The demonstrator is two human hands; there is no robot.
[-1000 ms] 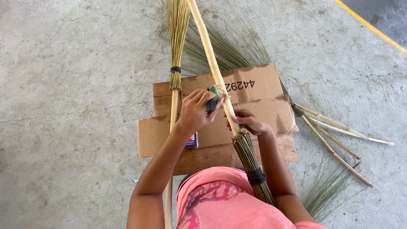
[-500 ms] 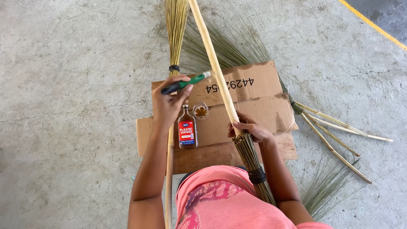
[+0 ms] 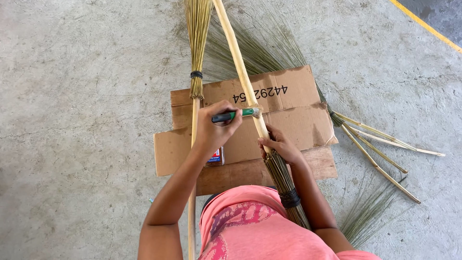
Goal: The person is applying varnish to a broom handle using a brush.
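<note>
My left hand (image 3: 217, 126) grips a small green-and-black brush (image 3: 236, 114) whose tip touches a pale wooden broom stick (image 3: 236, 53). My right hand (image 3: 279, 144) holds that stick just above its bound bundle of thin green-brown straws (image 3: 284, 178), tied with a black band near my pink shirt. A small bottle with a red and blue label (image 3: 215, 157) stands on the cardboard, mostly hidden under my left wrist.
Flattened brown cardboard (image 3: 298, 96) lies on a wooden board (image 3: 317, 166) on the concrete floor. A second straw broom (image 3: 196, 43) lies to the left. Loose straws fan out behind; several more sticks (image 3: 380, 144) lie at the right. A yellow floor line (image 3: 428, 29) crosses the top right.
My left hand lifted the brush away to the left, baring the bottle and a small cap, then brought it back down so the tip rests on the stick again. My right hand stayed put.
</note>
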